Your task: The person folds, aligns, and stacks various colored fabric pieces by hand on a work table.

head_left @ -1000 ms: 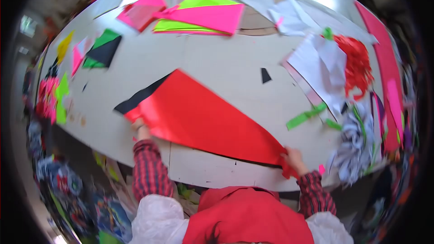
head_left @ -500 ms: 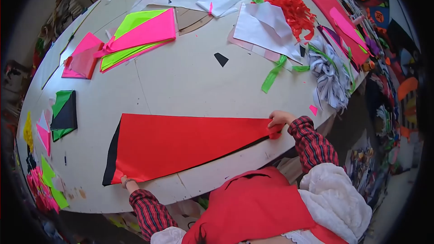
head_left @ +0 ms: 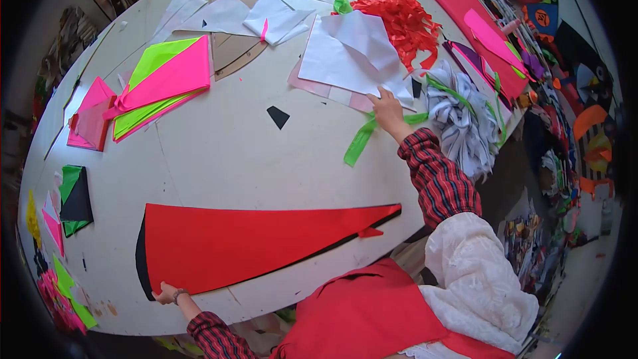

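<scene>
A long tapering red fabric piece (head_left: pixel 252 246) lies near the table's front edge, with black fabric (head_left: pixel 141 259) showing along its wide left end and lower edge. My left hand (head_left: pixel 170 293) is at its lower left corner, thumb and fingers closed on the edge. My right hand (head_left: pixel 389 112) reaches over the table, fingers stretched out at the lower edge of a stack of white sheets (head_left: pixel 345 46). Whether the fingertips touch the sheets is hard to tell. Under that hand runs a green strip (head_left: pixel 361 141). A small red scrap (head_left: pixel 370 233) lies by the narrow end.
Folded pink and lime fabric (head_left: pixel 166 73) lies at the upper left. A green-and-black folded piece (head_left: pixel 77 201) is near the left edge. Red shredded strips (head_left: pixel 402 20) and a grey-white bundle (head_left: pixel 462 116) sit at right. A small black scrap (head_left: pixel 278 118) lies mid-table.
My right hand has let go of the red fabric's narrow end and moved up to the white sheets. My left hand stays at the lower left corner. The view has shifted somewhat.
</scene>
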`<state>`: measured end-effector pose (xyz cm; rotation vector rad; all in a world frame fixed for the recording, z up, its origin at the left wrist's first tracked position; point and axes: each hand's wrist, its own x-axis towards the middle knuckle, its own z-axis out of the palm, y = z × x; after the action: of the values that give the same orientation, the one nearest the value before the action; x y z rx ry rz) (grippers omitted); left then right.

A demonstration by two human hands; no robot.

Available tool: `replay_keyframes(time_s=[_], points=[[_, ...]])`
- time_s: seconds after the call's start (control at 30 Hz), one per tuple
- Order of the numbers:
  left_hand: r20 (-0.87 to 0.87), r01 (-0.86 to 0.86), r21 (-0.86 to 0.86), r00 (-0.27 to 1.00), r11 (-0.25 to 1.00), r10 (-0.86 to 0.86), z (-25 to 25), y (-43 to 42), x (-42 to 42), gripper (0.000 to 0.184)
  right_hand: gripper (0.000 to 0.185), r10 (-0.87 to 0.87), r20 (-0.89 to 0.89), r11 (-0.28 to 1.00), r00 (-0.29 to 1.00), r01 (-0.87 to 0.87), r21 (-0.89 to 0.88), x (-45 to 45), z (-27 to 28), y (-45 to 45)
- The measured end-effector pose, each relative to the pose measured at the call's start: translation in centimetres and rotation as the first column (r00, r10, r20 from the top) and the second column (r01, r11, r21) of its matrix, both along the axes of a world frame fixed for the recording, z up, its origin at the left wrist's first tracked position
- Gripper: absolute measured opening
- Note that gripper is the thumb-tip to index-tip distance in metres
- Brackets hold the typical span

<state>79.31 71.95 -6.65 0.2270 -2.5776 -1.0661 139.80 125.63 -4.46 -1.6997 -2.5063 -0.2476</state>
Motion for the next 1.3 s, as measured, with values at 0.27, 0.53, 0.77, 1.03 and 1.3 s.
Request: replay_keyframes(time_s=[0.27, 0.53, 0.77, 1.03, 1.3], points=[[0.200, 0.308, 0.407, 0.889, 0.860, -0.413, 1.6, 18.4, 21.6, 0.058, 0.044, 0.077, 0.143, 0.988, 0.987, -0.095, 0.124, -2.8, -3.6, 16.3], [0.232, 0.546, 0.699, 0.438, 0.462, -0.869, -1.3, 43.8, 36.4, 0.047, 0.049, 0.435, -0.188, 0.895, 0.881, -0.445, -0.014, -1.5, -6.4, 15.8], [0.413, 0.309, 0.786, 0.382, 0.535, -0.827, -5.4, 59.7, 42.9, 0.047, 0.040, 0.555, -0.266, 0.814, 0.788, -0.581, -0.020, -2.7, -5.6, 13.0], [0.372, -0.099, 0.927, 0.117, 0.362, -0.921, -5.6, 62.5, 42.2, 0.051, 0.013, 0.466, -0.185, 0.885, 0.865, -0.452, 0.113, -4.0, -6.5, 13.5], [0.306, -0.123, 0.947, 0.055, 0.297, -0.951, -3.6, 62.3, 43.8, 0.049, 0.007, 0.361, -0.416, 0.926, 0.835, -0.375, 0.050, -3.4, -5.7, 14.4]])
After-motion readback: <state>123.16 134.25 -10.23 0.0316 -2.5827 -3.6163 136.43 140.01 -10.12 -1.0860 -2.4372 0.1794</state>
